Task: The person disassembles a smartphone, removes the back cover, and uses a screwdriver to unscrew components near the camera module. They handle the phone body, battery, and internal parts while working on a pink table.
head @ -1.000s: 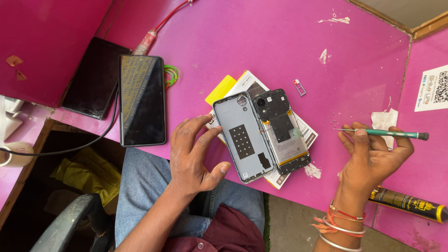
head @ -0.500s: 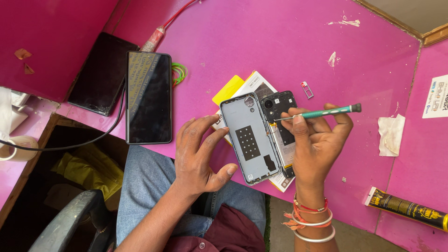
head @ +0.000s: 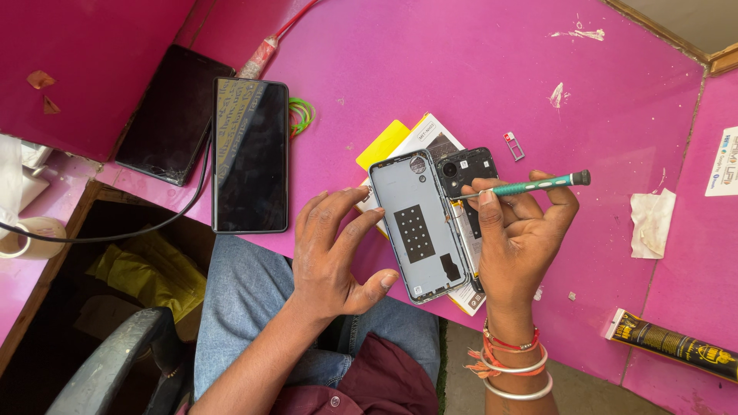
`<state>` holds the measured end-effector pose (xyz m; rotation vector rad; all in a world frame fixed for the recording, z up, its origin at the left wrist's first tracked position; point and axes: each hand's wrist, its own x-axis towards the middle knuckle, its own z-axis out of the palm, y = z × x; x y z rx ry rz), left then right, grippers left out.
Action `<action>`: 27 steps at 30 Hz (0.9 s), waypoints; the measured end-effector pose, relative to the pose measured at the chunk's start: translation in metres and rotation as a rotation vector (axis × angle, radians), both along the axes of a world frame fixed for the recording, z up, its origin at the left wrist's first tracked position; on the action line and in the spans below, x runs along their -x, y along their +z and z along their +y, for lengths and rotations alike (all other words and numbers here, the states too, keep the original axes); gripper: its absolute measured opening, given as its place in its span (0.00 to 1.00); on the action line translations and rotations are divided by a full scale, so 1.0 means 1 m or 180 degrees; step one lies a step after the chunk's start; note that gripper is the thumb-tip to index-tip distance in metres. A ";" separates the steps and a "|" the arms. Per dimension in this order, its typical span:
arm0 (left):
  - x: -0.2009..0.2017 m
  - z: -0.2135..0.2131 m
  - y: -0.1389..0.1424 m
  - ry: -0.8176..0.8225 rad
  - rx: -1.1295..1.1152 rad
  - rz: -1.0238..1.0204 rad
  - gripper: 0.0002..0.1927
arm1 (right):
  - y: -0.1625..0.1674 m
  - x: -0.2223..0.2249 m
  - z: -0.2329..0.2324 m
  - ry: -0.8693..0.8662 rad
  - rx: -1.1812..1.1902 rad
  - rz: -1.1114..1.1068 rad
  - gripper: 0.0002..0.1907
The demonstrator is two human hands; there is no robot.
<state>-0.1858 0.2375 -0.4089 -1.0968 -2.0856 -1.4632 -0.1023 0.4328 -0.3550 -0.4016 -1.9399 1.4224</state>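
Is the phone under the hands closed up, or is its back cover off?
Off. The grey back cover lies inner side up beside the opened phone, whose dark internals show; the right hand holds a screwdriver over it.

- The back cover (head: 419, 227) lay near the front edge of the table (head: 430, 69), on a small box (head: 430, 138).
- The opened phone (head: 465, 173) lay touching the cover's right side.
- The left hand (head: 334, 257) rested against the cover's left side.
- The right hand (head: 519, 238) sat on the phone, with a screwdriver (head: 530, 185) across its fingers.
- A SIM tray (head: 513, 145) lay just behind the phone.
- Two phones (head: 250, 154) lay side by side at the left edge.
- A tube (head: 676, 344) lay at the right front corner.
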 end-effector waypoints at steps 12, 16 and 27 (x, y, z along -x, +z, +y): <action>-0.010 0.007 0.006 0.0054 0.0013 0.0050 0.33 | 0.003 -0.012 0.004 0.0157 -0.0522 -0.0024 0.25; -0.013 0.006 0.009 0.0026 0.0019 0.0018 0.33 | 0.005 -0.013 0.003 0.0044 -0.1035 -0.0051 0.35; -0.015 0.003 0.015 0.0058 0.0026 0.0020 0.32 | 0.010 -0.023 0.019 0.0139 -0.0906 0.0146 0.48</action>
